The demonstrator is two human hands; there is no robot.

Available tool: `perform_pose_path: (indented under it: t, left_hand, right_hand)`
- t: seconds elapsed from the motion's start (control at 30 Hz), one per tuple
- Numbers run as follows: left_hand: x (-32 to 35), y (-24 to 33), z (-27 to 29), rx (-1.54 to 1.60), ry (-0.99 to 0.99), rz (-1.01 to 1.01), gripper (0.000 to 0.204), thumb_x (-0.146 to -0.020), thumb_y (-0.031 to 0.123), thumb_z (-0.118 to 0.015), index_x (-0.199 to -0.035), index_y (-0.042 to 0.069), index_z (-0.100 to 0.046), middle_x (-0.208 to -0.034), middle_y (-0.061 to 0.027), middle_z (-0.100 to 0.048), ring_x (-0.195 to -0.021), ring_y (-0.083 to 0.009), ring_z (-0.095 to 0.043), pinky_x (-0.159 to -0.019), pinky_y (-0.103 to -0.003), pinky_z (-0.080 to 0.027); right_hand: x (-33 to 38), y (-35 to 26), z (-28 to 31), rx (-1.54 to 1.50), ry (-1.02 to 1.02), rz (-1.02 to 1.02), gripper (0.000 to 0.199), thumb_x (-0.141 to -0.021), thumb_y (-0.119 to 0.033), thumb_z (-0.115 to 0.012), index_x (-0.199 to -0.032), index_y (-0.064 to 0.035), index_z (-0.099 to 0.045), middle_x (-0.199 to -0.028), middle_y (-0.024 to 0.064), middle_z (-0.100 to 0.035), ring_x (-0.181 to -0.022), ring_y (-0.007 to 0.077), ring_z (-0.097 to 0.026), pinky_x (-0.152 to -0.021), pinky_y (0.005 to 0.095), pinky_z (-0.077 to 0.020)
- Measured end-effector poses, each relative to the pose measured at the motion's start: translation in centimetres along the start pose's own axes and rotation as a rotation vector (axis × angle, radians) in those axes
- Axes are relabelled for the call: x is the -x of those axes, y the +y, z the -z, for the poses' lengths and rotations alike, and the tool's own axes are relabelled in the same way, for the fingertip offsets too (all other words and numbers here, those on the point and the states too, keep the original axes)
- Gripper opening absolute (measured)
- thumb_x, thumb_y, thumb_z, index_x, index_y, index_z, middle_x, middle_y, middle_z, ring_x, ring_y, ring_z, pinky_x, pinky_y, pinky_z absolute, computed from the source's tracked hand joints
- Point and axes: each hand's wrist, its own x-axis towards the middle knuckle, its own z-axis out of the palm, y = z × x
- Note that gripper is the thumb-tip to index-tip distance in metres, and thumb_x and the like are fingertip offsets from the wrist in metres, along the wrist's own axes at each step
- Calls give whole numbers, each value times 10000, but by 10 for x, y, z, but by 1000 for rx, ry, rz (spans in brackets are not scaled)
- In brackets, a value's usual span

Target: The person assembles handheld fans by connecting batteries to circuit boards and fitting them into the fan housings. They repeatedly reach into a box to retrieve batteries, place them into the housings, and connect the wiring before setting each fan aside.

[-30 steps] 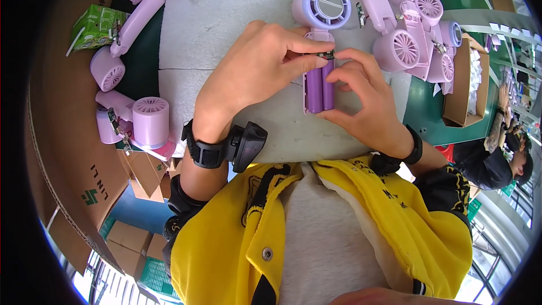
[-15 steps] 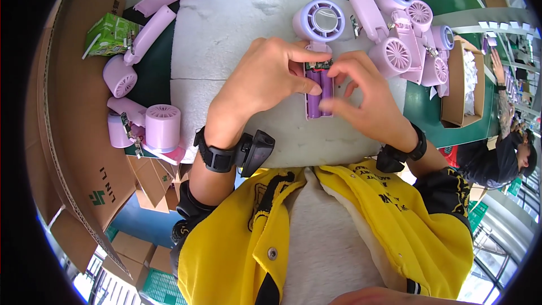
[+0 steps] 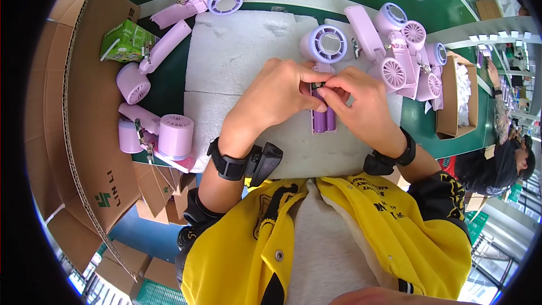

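A lilac hand-held fan lies on a white foam mat (image 3: 237, 68), its round head (image 3: 326, 43) pointing away from me. Its open handle (image 3: 322, 120) shows purple cells inside. My left hand (image 3: 276, 96) rests over the upper part of the handle, fingers curled onto it. Fingertip to fingertip with it, my right hand (image 3: 361, 104) pinches a small part at the top of the handle. What the fingertips hold there is too small to make out.
Several lilac fan parts (image 3: 406, 51) lie piled at the right, more fan heads and handles (image 3: 152, 130) at the left. A green carton (image 3: 125, 40) sits at upper left. Cardboard (image 3: 84, 135) stands along the left edge, an open box (image 3: 457, 101) to the right. Another person (image 3: 499, 164) sits far right.
Both hands with the fan handle sit lower on the mat than before. The fingertips have closed together at the top of the handle.
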Motion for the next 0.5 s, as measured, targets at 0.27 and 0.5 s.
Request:
perform_pose_path:
  t: [0.27,0.5]
  left_hand:
    - [-1,1,0,-3,-8,29,525,-661,-10,-831,-1164,88,-713,-862,-140,-738,-708,-171,-676,-684,-303,-524]
    - [2,0,1,24,-12,22,496,-668,-3,-818,-1146,78,-714,-1000,-162,-718,-803,-280,-692,-744,-345,-540]
  right_hand:
    - [1,0,8,141,-90,191,145,-809,-23,-725,-938,18,-673,-871,95,-615,-690,233,-626,-586,341,-494]
    - [15,-6,17,234,-236,338,395,-742,-63,-768,-1093,57,-630,-1113,130,-563,-946,291,-591,-753,378,-514]
